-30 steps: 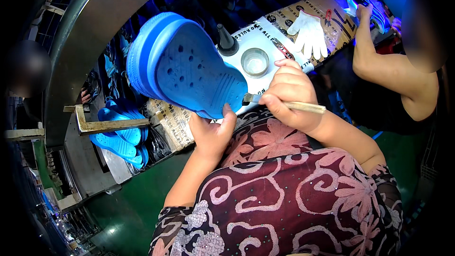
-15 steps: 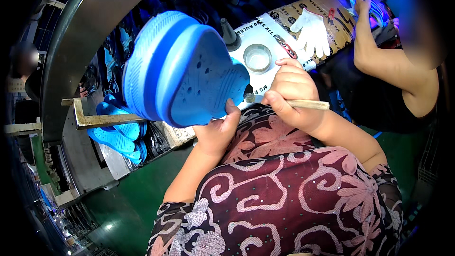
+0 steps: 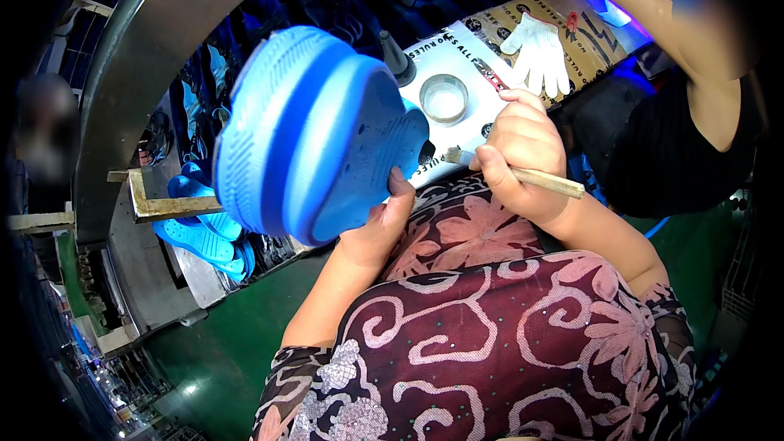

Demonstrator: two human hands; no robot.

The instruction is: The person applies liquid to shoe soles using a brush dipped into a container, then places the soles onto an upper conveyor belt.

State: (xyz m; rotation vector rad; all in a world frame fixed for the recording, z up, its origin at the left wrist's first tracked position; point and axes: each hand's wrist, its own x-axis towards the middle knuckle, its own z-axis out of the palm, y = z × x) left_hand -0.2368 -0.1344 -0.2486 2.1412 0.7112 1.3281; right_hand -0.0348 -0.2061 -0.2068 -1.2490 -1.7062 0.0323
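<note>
A large blue foam clog [image 3: 306, 143] is tilted up in front of me, its ridged sole side turned left and its holed surface turned right. My left hand [image 3: 377, 233] grips it at the near lower edge, thumb pressed on the holed surface. The fingers behind it are hidden. My right hand [image 3: 527, 155] is closed around the wooden handle of a small brush [image 3: 555, 184]. The brush's bristles point left, a short gap away from the clog. Just beyond my right hand, a round clear dish [image 3: 443, 100] stands on the white-covered bench [image 3: 437, 53].
A dark cone-shaped tool [image 3: 395, 59] stands behind the dish. Farther right lie a red-handled cutter [image 3: 492, 77], a white glove [image 3: 539, 53] and red snips [image 3: 572, 26]. More blue clogs [image 3: 208, 241] lie left, near a metal bracket [image 3: 171, 209]. A co-worker [image 3: 670, 139] is at the right.
My right hand and the brush have moved right, away from the clog. The clog has turned and dropped slightly. The co-worker's arm has moved up and away.
</note>
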